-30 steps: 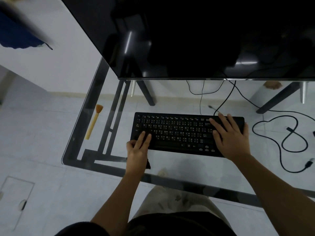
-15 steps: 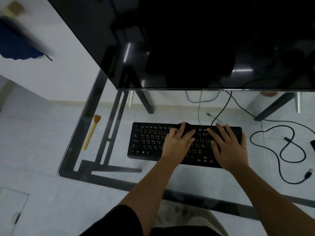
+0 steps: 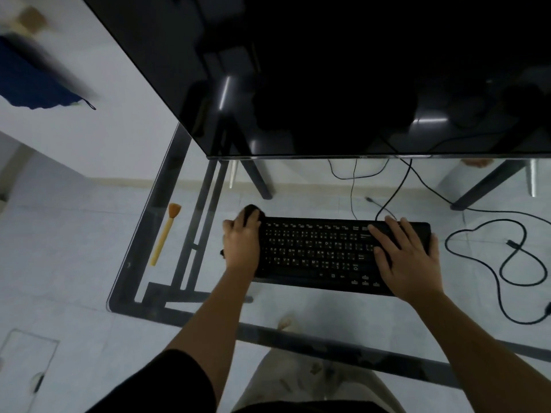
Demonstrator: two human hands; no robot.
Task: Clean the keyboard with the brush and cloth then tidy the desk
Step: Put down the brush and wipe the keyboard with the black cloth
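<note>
A black keyboard (image 3: pixel 316 251) lies on the glass desk (image 3: pixel 179 315), set across the middle of the top, nearer the front edge than the back, with its far side just short of the lower rim of a large dark monitor (image 3: pixel 328 70) that stands along the back edge. The left hand (image 3: pixel 241 242) sits at the keyboard's left end, its fingers curled over a small dark cloth (image 3: pixel 253 210) that it holds bunched at the keyboard's far left corner; how much of the cloth lies under the palm cannot be told. The right hand (image 3: pixel 408 257) lies flat on the keyboard's right end, fingers straight and spread, palm down on the keys, gripping nothing. The brush (image 3: pixel 165 234), with a pale wooden handle and orange bristles, lies by itself close to the left edge of the desk, well apart from the keyboard, bristles pointing toward the back edge. A black cable (image 3: pixel 512 263) loops loosely toward the right edge, beside the keyboard's right end
</note>
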